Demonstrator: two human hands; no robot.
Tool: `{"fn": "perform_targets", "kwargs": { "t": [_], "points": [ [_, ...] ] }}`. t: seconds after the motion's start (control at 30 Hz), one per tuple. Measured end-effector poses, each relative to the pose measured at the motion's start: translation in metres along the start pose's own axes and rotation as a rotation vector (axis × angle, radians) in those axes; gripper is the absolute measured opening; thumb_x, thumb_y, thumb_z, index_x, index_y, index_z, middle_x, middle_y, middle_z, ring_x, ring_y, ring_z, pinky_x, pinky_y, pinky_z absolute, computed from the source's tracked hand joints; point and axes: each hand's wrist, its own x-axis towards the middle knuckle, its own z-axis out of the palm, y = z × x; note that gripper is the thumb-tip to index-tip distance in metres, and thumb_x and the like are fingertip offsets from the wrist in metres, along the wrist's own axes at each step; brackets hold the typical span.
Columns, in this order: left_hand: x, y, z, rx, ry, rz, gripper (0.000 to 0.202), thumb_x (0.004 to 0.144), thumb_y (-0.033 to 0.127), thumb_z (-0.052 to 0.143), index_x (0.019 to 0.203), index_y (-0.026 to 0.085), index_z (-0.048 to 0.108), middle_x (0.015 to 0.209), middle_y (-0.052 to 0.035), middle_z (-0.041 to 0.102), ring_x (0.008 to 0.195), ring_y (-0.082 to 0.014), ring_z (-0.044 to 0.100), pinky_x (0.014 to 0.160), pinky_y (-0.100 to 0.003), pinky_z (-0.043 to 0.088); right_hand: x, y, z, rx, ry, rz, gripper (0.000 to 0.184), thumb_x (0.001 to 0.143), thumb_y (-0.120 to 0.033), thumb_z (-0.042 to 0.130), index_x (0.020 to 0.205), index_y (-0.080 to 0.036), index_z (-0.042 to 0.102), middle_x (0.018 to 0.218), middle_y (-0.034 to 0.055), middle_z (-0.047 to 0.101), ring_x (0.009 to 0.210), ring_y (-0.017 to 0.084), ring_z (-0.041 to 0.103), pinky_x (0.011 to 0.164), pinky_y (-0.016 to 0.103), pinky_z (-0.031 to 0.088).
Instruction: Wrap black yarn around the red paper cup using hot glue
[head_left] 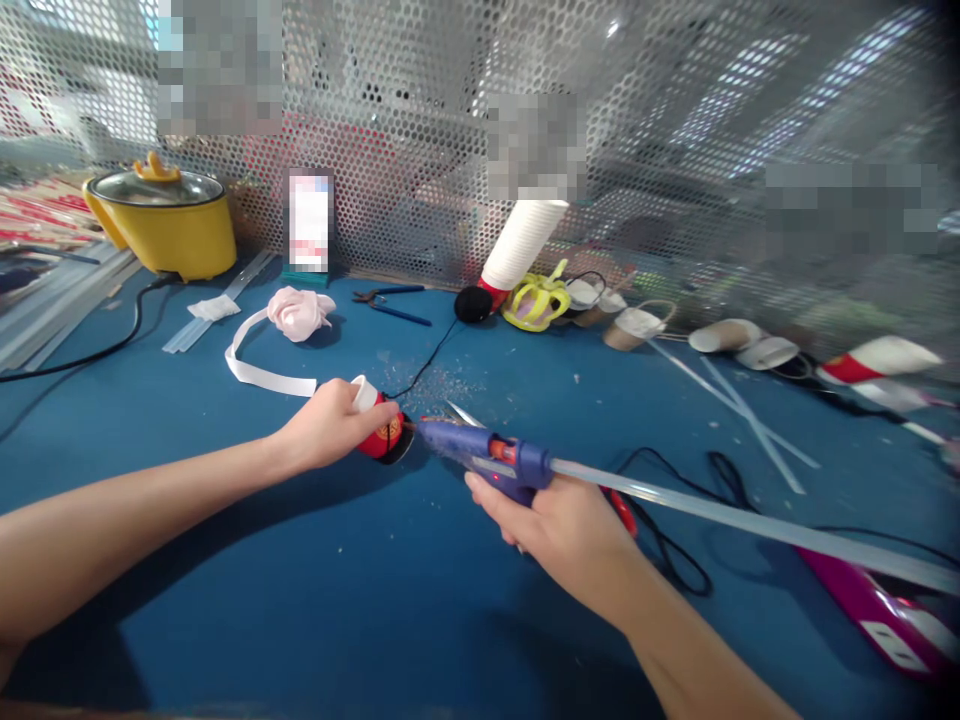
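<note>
My left hand (330,425) is closed around a small red paper cup (381,428) with a gold emblem, tilted on its side. A white ribbon (274,378) runs from near that hand to a pinkish-white roll of fabric (298,313). In my right hand (570,530) is a blue hot glue gun (487,455), its nozzle at the dark end of the cup. A long clear glue stick (720,510) sticks out of its back. A black cord (435,355) leads from the cup to a black ball of yarn (474,304). Scissors (465,413) lie partly hidden behind the gun.
A yellow electric pot (184,230), a phone (309,225) and blue-handled pliers (394,303) stand or lie at the back. A stack of white cups (525,240) leans by a yellow crown-like piece (537,300). A purple power strip (870,610) sits front right among black cables (675,560).
</note>
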Motion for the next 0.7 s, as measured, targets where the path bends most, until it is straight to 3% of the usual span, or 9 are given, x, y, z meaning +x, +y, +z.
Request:
{"fn": "perform_targets", "kwargs": {
  "t": [0.17,0.7],
  "points": [
    [-0.002,0.0,0.0,0.036,0.002,0.028,0.042,0.067,0.048,0.052,0.045,0.019,0.032,0.044,0.0056,0.028,0.044,-0.0068,0.023,0.04,-0.023,0.017,0.009,-0.009,-0.002,0.134,-0.068,0.162,0.023,0.078,-0.035,0.048,0.065,-0.018,0.055,0.04,-0.0043,0.051,0.036,0.011,0.051,0.04,0.022,0.043],
    [-0.004,0.001,0.0,0.066,-0.02,0.052,0.041,0.069,0.049,0.049,0.046,0.019,0.032,0.045,0.005,0.029,0.045,-0.0077,0.025,0.041,-0.023,0.02,0.016,-0.008,-0.005,0.309,-0.142,0.2,0.02,0.077,-0.033,0.049,0.066,-0.016,0.05,0.043,-0.0048,0.047,0.037,0.007,0.046,0.036,0.016,0.039]
  ]
}}
